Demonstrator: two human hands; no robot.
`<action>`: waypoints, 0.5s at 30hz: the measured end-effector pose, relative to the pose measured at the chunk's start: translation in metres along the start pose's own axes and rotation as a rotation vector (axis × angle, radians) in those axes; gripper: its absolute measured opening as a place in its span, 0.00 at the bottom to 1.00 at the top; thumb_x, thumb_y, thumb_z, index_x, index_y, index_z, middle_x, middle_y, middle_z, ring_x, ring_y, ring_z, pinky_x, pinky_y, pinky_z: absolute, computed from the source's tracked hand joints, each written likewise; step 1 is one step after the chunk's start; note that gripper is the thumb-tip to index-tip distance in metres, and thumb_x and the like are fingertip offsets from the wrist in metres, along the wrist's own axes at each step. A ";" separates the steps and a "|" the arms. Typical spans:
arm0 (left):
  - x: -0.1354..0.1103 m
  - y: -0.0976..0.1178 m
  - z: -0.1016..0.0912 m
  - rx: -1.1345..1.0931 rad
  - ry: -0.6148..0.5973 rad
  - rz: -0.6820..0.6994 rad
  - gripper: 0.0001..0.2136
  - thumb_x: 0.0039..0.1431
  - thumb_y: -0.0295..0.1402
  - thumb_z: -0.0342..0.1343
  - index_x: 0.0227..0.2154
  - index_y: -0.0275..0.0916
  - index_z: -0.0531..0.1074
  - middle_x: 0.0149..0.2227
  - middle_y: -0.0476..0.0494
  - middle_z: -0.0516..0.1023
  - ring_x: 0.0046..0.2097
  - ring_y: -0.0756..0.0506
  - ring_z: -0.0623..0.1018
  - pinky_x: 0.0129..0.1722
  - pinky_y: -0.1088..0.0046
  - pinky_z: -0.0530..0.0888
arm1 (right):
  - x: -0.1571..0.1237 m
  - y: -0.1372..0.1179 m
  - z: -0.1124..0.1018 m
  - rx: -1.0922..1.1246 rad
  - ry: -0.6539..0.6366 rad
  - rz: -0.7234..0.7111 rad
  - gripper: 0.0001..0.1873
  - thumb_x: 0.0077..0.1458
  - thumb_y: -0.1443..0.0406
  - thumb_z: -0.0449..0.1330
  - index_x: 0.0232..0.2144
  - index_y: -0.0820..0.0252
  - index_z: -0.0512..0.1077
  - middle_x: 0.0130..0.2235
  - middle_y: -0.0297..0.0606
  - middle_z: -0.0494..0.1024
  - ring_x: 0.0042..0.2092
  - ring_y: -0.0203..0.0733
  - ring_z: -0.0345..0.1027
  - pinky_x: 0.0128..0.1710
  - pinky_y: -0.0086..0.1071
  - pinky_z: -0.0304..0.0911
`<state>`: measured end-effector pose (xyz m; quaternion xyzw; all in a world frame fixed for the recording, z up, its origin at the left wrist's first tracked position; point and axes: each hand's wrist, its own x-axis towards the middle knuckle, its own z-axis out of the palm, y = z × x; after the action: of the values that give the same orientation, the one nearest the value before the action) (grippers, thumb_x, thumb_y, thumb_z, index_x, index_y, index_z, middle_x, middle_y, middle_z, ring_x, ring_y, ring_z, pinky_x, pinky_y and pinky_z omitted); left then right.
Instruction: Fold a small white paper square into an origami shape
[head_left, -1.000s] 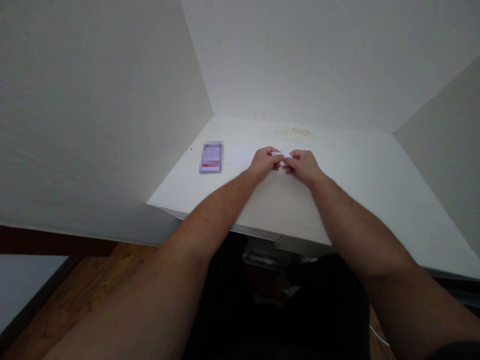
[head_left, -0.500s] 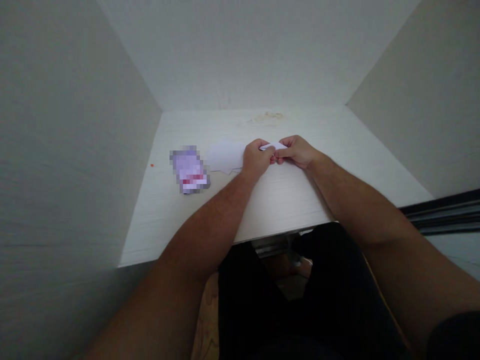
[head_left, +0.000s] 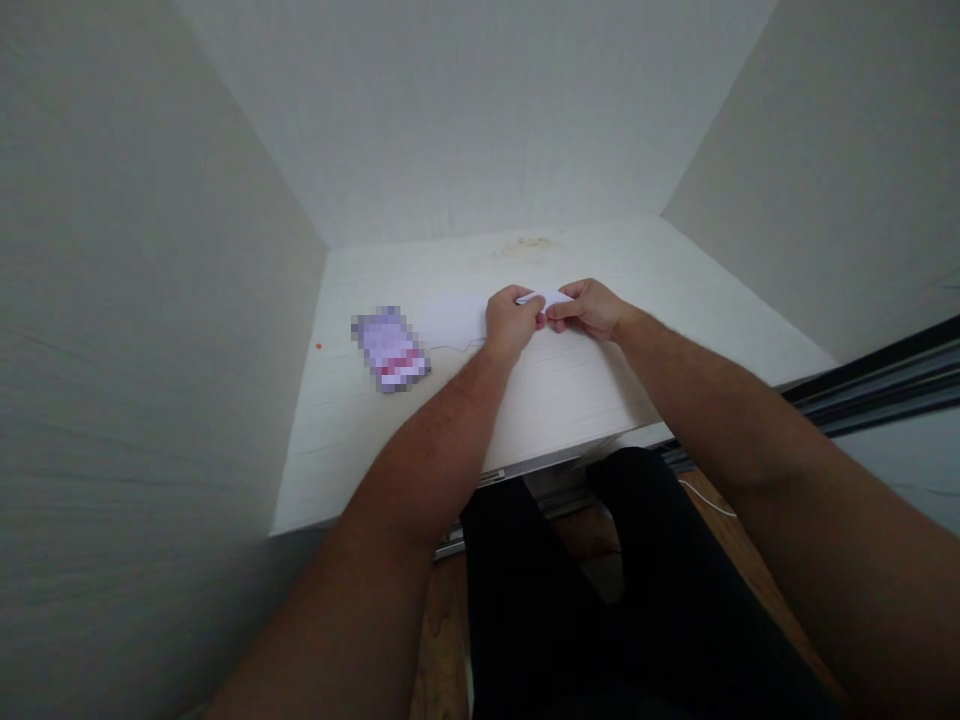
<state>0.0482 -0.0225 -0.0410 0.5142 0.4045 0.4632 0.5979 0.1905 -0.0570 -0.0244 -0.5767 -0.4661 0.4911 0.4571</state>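
Note:
Both hands meet over the middle of a white table (head_left: pixel 570 390). My left hand (head_left: pixel 511 320) and my right hand (head_left: pixel 589 308) are closed, pinching a small white folded paper (head_left: pixel 551 297) between their fingertips. The paper sticks out a little above the fingers; most of it is hidden by them. A flat white sheet (head_left: pixel 452 321) lies on the table just left of my left hand.
A blurred purple and red packet (head_left: pixel 388 348) lies on the table's left part, with a tiny red speck (head_left: pixel 319 346) near the left wall. White walls close the table on the left, back and right. A faint brownish stain (head_left: pixel 525 245) marks the far edge.
The view has swung from the table's left corner toward its middle. Both hands have stayed together on the small paper, with only slight finger shifts.

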 end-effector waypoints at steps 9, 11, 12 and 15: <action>0.000 -0.003 0.001 0.002 0.051 0.031 0.05 0.52 0.24 0.58 0.24 0.36 0.67 0.19 0.50 0.72 0.22 0.52 0.75 0.23 0.78 0.70 | 0.019 0.009 -0.021 0.165 -0.137 0.010 0.14 0.41 0.64 0.73 0.25 0.65 0.73 0.25 0.40 0.78 0.25 0.35 0.71 0.28 0.31 0.72; 0.002 -0.004 0.002 0.013 0.063 0.027 0.06 0.51 0.24 0.58 0.24 0.37 0.67 0.18 0.51 0.72 0.21 0.52 0.74 0.23 0.78 0.70 | 0.024 0.012 -0.027 0.219 -0.170 0.015 0.13 0.43 0.63 0.72 0.25 0.65 0.73 0.24 0.39 0.77 0.25 0.36 0.71 0.30 0.34 0.74; 0.003 -0.005 0.002 0.021 0.067 0.031 0.06 0.51 0.24 0.58 0.24 0.37 0.67 0.18 0.51 0.72 0.20 0.52 0.73 0.23 0.78 0.69 | 0.026 0.013 -0.030 0.256 -0.200 -0.001 0.13 0.45 0.62 0.72 0.26 0.65 0.73 0.24 0.38 0.76 0.26 0.36 0.71 0.32 0.35 0.75; 0.007 -0.006 0.003 0.048 0.080 0.057 0.05 0.50 0.24 0.58 0.25 0.37 0.67 0.18 0.51 0.72 0.19 0.52 0.72 0.21 0.78 0.68 | 0.033 0.015 -0.035 0.298 -0.312 -0.020 0.13 0.44 0.63 0.72 0.27 0.64 0.73 0.25 0.37 0.76 0.27 0.36 0.72 0.36 0.38 0.76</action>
<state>0.0538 -0.0172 -0.0466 0.5205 0.4243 0.4906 0.5553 0.2294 -0.0293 -0.0399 -0.4153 -0.4591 0.6332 0.4646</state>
